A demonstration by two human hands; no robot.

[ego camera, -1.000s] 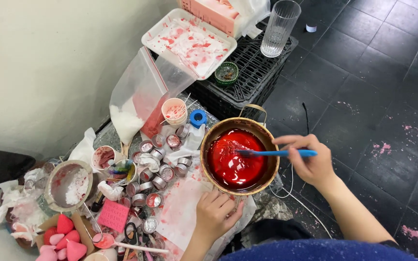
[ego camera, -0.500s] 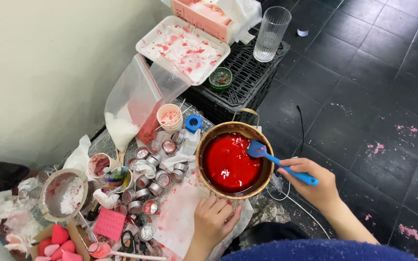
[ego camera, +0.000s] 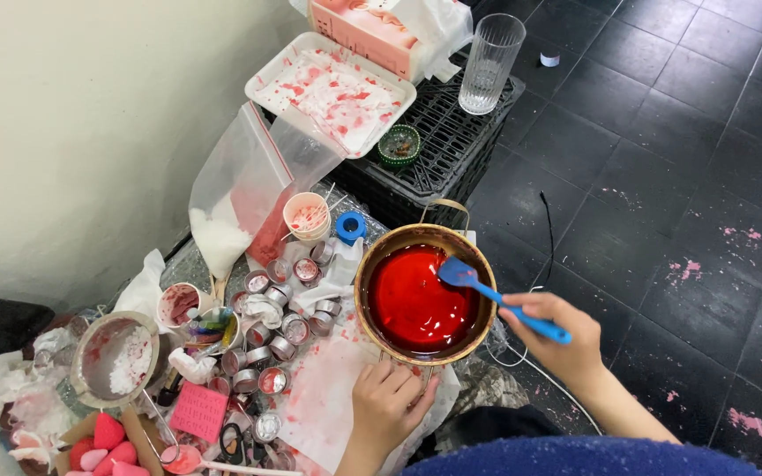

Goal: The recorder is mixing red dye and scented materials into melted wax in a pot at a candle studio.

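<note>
The right hand (ego camera: 562,339) grips a blue spatula (ego camera: 496,293) whose blade rests at the rim of a metal pot (ego camera: 423,293) of red liquid. The left hand (ego camera: 388,401) steadies the pot's near edge. Small tins (ego camera: 262,353) litter the stained cloth; black floor tiles (ego camera: 663,176) lie to the right.

Glossy red liquid in my round brass-coloured metal pot (ego camera: 425,295).
I see a matt blue plastic spatula (ego camera: 496,295), a ribbed clear glass tumbler (ego camera: 489,62), and a black plastic lattice crate (ego camera: 451,132).
</note>
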